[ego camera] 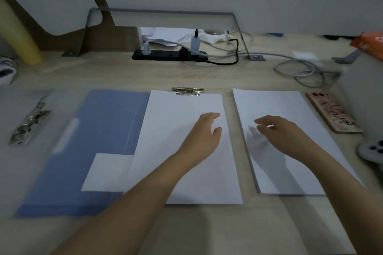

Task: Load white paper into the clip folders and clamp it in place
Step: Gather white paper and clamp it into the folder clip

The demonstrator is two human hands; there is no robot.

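A blue clip folder (99,130) lies open on the desk, its cover spread to the left. White paper (176,172) lies on its right half, with its top edge at the metal clip (187,91). My left hand (204,130) rests on this paper with relaxed fingers. To the right lies a separate stack of white paper (294,109). My right hand (277,130) hovers over that stack, fingers loosely curled, holding nothing. A second, translucent folder with a metal clamp (31,124) sits at the far left.
A phone (333,114) lies right of the paper stack, a game controller (373,149) beyond it. A black power strip (170,56) with plugs and grey cables (304,70) runs along the back. A yellow roll (20,35) leans at the back left.
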